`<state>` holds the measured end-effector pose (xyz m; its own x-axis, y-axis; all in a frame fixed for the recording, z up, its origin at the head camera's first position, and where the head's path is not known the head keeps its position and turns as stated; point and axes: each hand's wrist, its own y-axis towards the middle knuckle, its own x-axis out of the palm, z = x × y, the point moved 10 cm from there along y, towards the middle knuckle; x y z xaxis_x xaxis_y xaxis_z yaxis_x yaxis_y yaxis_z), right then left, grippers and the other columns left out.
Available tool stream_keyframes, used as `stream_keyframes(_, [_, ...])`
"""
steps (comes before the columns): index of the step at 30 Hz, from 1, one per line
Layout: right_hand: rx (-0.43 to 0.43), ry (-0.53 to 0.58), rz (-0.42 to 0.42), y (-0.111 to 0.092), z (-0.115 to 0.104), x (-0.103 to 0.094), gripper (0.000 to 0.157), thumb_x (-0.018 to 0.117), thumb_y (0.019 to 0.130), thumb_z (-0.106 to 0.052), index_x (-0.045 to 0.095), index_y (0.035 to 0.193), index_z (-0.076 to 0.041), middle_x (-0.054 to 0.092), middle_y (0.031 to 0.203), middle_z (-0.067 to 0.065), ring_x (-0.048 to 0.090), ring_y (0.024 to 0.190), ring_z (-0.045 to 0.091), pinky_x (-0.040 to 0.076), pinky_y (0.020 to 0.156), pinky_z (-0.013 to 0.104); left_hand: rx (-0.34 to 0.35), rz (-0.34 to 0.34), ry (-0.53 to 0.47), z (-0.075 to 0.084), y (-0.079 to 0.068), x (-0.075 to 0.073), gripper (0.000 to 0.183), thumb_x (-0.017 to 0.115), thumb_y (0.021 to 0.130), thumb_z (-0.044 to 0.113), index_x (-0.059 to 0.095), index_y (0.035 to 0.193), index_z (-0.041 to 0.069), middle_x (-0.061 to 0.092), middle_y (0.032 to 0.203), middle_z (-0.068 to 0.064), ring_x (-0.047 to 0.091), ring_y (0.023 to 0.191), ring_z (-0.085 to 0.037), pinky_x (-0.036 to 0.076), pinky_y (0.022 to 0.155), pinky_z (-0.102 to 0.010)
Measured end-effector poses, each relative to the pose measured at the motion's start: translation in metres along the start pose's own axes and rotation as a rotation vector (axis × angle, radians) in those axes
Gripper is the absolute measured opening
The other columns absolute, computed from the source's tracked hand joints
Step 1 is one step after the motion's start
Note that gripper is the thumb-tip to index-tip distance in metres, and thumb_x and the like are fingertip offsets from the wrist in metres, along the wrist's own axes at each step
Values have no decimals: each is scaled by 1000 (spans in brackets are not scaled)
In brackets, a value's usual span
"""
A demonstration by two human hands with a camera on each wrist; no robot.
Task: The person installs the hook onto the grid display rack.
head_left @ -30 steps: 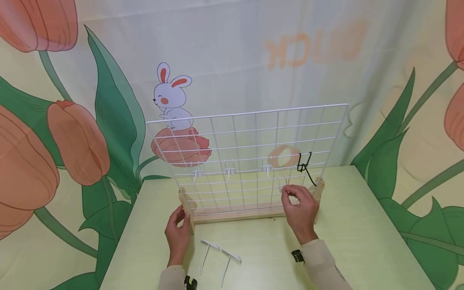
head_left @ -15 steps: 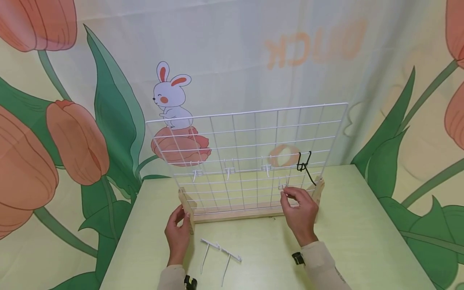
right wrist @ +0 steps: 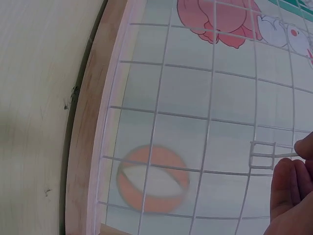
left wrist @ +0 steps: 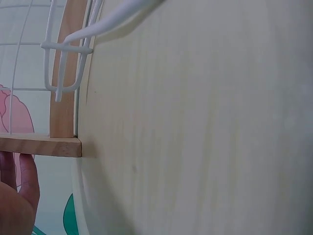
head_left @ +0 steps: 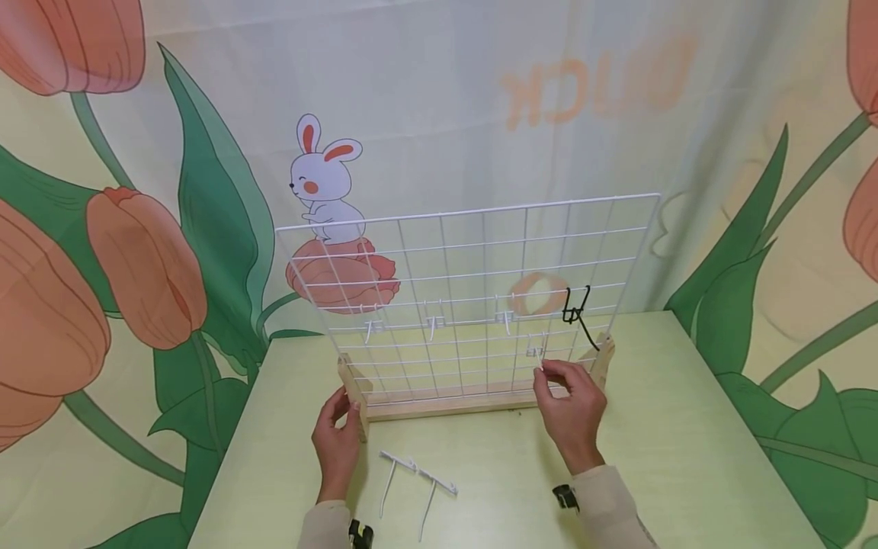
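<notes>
My right hand (head_left: 572, 415) pinches the prong of a white wire hook (head_left: 535, 351) between thumb and forefinger. The hook's frame lies against the white wire grid (head_left: 466, 213), right of middle, also seen in the right wrist view (right wrist: 274, 155). Whether its top prongs are fully seated is too small to tell. At the left end, the fingertips of my left hand (head_left: 336, 446) rest against the outer side of the wooden side post (head_left: 353, 389). Three white hooks (head_left: 434, 323) and a black hook (head_left: 572, 314) hang higher on the grid.
Two white hooks (head_left: 439, 483) lie on the pale green table (head_left: 507, 488), in front of the wooden base bar (head_left: 453, 407). A fabric backdrop (head_left: 439, 114) printed with tulips and a rabbit hangs behind and at both sides.
My right hand has slid slightly down and back along the hook's prong, leaving more of the hook visible against the grid. The left hand stays at the post.
</notes>
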<state>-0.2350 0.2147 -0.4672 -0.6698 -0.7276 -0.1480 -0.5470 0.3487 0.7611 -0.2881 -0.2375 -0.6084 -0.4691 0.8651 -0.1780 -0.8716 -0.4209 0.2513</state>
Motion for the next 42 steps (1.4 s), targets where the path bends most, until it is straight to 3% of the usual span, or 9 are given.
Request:
stream_keyframes(8, [72,-9,-14,-12,-3,-7,14,81,80,-8,77,94,-5,73,89,3,70,77,9,52,76,9,10,5,-6,3,0,0,37,70,93,17,65,128,28,70,117,-2,63,107,-16,53,72,-13])
stream_keyframes(16, [66,4,-28,-22,-13,-5,14,81,79,-4,76,92,-6,73,87,2,69,74,11,54,74,12,15,2,-1,-3,-1,-1,36,70,94,23,64,129,29,70,118,-3,63,108,-18,52,74,-11])
stream_keyframes(31, [93,45,-118,-59,-29,20,19,81,77,-2,76,93,-9,73,87,-2,69,73,9,55,70,15,5,14,-16,0,0,0,36,71,93,18,66,127,31,70,114,0,63,105,-14,54,73,-13])
stream_keyframes(37, [136,62,-190,-73,-29,33,19,82,78,-9,75,95,-15,73,88,-2,70,75,11,56,70,18,6,23,-4,0,-1,-1,36,71,93,18,66,127,30,70,114,0,63,104,-13,53,72,-12])
stream_keyframes(42, [168,58,-319,-90,-34,49,23,83,79,-10,74,98,-17,74,92,-2,72,77,16,59,71,25,8,20,0,-1,0,-1,35,70,93,20,66,127,31,70,114,1,63,104,-12,53,73,-12])
